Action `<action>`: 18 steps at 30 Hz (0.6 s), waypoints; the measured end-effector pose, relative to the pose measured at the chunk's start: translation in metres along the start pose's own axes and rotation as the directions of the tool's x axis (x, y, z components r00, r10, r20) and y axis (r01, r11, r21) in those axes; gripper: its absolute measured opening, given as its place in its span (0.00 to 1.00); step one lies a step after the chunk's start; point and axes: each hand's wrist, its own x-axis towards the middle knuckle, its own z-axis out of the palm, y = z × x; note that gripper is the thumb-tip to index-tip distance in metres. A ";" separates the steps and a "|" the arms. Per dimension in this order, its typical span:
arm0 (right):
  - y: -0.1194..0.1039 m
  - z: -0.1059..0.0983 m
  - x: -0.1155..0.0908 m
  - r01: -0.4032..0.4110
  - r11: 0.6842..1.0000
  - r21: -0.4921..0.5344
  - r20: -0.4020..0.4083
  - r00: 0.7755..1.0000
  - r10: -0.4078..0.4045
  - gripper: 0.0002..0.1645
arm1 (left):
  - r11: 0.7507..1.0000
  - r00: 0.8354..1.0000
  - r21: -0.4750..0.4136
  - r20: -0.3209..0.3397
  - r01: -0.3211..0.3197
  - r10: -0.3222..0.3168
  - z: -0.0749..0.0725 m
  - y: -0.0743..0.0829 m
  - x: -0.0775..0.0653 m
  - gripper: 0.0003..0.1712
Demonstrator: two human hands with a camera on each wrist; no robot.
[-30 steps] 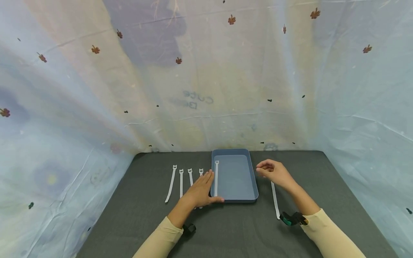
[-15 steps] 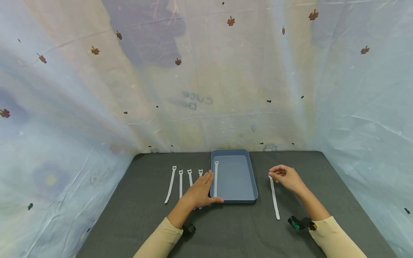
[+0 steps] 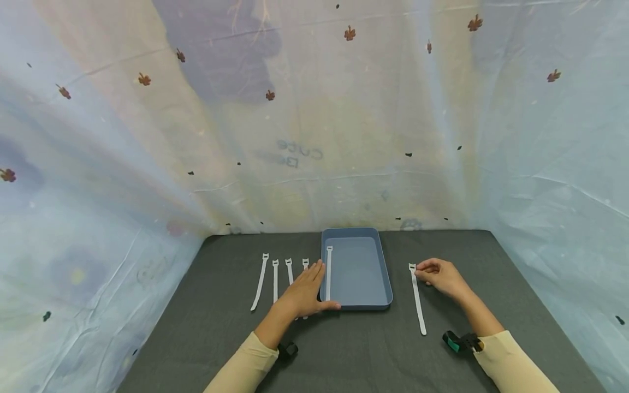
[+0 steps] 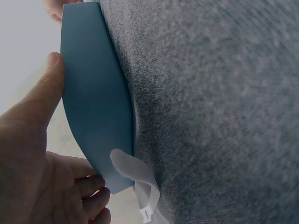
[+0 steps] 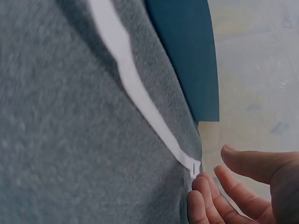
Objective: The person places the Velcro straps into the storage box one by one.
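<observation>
My left hand (image 3: 302,292) rests against the near left corner of a blue-grey tray (image 3: 361,307). Its fingers lie straight along the left side, the thumb at the front wall. Inside the tray, one white cable strap (image 3: 329,273) with a slotted head lies lengthwise near the left wall. Right of the tray, another white cable strap (image 3: 418,305) is stretched out on the cloth, slotted end away from me. At that end is my right hand (image 3: 442,277), fingertips right by the strap's edge. The right wrist view shows its thumb (image 5: 247,161) apart from the fingers.
Left of the tray, several more white cable straps, among them the outermost strap (image 3: 260,281), lie side by side, partly hidden by my left hand. Dark grey cloth (image 3: 363,349) covers the table. A pale patterned curtain (image 3: 344,180) hangs behind it and along both sides.
My right hand has moved away from the tray's right side to the far end of the right-hand strap, then slightly nearer me, uncovering its slotted head. My left hand stays at the tray.
</observation>
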 end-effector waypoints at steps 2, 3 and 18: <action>0.003 -0.001 0.002 -0.005 1.000 -0.009 -0.001 1.000 0.005 0.16 | 1.000 1.000 0.000 0.000 0.000 0.000 0.000 0.000 0.001 0.70; 0.004 -0.001 0.003 -0.003 1.000 -0.019 0.000 1.000 0.003 0.16 | 1.000 1.000 0.001 -0.001 0.000 0.000 0.001 0.000 0.001 0.70; 0.011 -0.001 0.014 -0.032 0.996 -0.086 -0.015 0.999 0.031 0.16 | 1.000 1.000 -0.002 0.008 0.008 -0.008 0.000 0.001 0.001 0.70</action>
